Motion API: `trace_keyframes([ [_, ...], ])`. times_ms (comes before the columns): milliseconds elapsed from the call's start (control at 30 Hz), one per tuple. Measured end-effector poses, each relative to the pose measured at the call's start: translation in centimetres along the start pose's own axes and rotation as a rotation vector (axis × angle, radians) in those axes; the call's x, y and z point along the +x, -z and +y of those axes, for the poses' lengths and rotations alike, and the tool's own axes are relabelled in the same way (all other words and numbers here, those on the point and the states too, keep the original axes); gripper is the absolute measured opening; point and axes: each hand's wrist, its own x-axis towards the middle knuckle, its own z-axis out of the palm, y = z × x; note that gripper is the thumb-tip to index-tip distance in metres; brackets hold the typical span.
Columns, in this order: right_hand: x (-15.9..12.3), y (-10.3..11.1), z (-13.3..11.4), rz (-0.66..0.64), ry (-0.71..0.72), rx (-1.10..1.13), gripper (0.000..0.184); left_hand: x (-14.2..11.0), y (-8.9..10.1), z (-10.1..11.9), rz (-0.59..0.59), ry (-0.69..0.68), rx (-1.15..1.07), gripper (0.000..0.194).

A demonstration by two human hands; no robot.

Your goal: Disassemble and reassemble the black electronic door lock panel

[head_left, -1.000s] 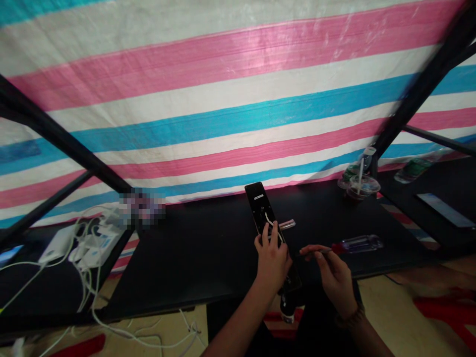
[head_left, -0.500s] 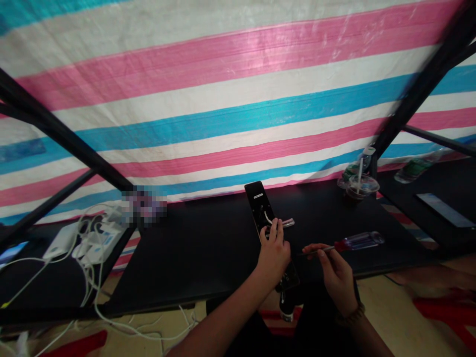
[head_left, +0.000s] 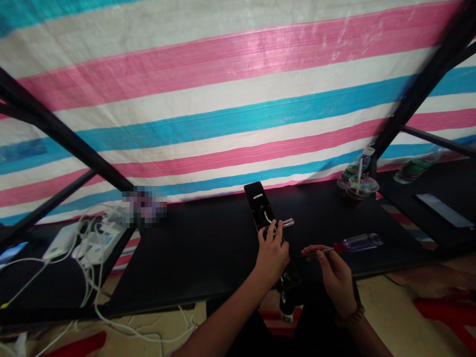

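Note:
A long black panel with white markings and a short white wire lies on the black table, slanting toward me. My left hand rests on its middle, fingers apart and bent down onto it. A small clear piece with a pinkish tint sticks out to the right beside those fingertips. What lies under the fingers is hidden. To the right, my right hand pinches the metal shaft of a screwdriver. Its clear handle with a red collar points right, and the thin tip points left, apart from the panel.
At the back right stand a plastic cup with a straw and a bottle. A phone and another bottle lie on the right-hand table. White power strips with tangled cables sit at left. A striped sheet hangs behind.
The left hand's fingers have shifted very slightly on the panel. The screwdriver and right hand are nearly unchanged.

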Motion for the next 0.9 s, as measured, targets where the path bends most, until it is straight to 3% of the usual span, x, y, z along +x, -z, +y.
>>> trace_keyframes([
  [433,1.2,-1.0,-1.4,-0.103,0.067,-0.133,0.029,-0.6,0.2,0.1,0.066,0.092,-0.101,0.010],
  [600,1.7,-1.0,-1.0,-0.156,0.099,-0.226,0.030,-0.4,0.4,-0.1,0.057,0.084,-0.126,0.015],
  [900,2.2,-1.3,-0.6,-0.246,0.181,-0.278,0.031,-1.3,-0.4,-0.2,0.076,0.206,-0.233,0.022],
])
